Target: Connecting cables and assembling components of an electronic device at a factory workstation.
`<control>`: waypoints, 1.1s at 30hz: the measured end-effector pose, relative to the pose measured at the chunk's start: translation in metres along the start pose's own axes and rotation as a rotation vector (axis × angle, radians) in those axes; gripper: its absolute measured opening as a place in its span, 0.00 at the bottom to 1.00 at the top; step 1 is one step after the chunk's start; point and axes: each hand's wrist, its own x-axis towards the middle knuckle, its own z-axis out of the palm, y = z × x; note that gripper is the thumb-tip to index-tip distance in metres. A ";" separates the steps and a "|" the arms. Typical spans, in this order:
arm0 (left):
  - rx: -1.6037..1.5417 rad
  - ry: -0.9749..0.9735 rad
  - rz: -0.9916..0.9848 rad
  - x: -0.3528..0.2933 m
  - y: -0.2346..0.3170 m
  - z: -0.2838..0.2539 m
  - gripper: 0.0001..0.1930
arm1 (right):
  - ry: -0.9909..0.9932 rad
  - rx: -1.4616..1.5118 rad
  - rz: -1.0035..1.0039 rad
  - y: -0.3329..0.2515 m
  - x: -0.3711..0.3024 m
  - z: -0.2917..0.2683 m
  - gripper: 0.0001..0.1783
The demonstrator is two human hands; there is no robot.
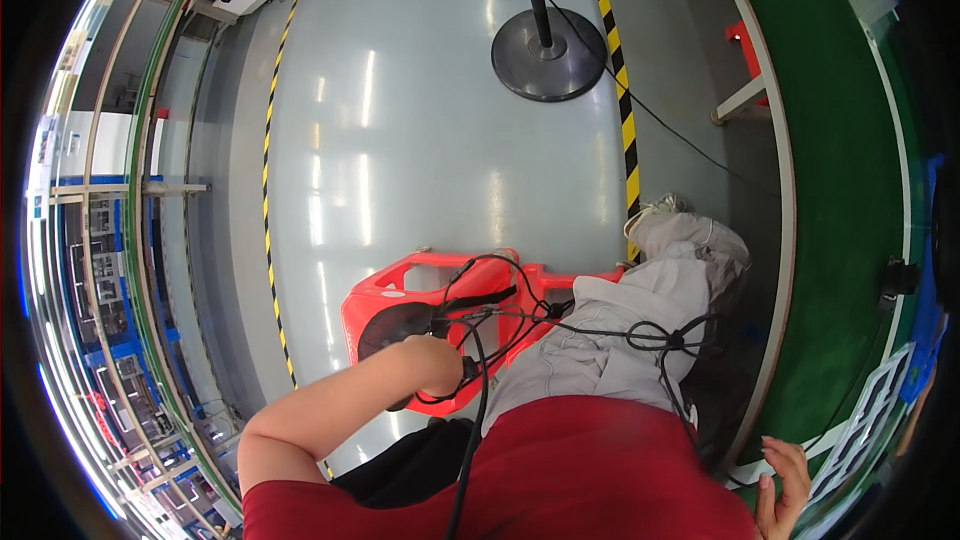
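Head view: the black cables [677, 341] ran just beside your left hand [430, 365] and on across the grey trousers [560, 370] to its right, knotted over the leg. Your left fingers were mostly hidden, so whether they gripped a cable could not be told. Just past those fingers sat a dark round disc [395, 325], with a red plastic stool [358, 320] showing around it. Your right hand [785, 490] had its fingers released and slightly curled, near the green desk [840, 190]. Well beyond your left fingers, a black stand base [548, 55] rested on the floor [430, 160].
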 end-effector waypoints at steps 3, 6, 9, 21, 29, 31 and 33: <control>-0.789 -0.311 0.043 0.010 -0.045 0.011 0.23 | -0.005 0.069 0.037 0.008 -0.013 0.000 0.13; -1.106 -0.446 0.030 0.023 -0.065 0.060 0.22 | 0.019 0.128 0.064 0.014 -0.020 0.005 0.12; -1.429 -0.464 0.021 0.016 -0.049 0.083 0.18 | 0.021 0.268 0.116 0.010 -0.019 0.014 0.11; -2.080 -0.549 0.256 0.041 -0.060 0.121 0.11 | -0.712 -0.120 -0.485 -0.046 0.160 0.162 0.10; -2.227 -0.521 1.013 0.037 -0.046 0.152 0.21 | -0.837 -0.435 -0.742 -0.055 0.163 0.288 0.13; -2.199 -0.454 1.081 0.040 -0.047 0.160 0.20 | -0.812 -0.492 -0.756 -0.053 0.163 0.289 0.14; -2.487 -0.487 0.701 0.035 -0.062 0.169 0.18 | -0.790 -0.454 -0.702 -0.041 0.160 0.283 0.17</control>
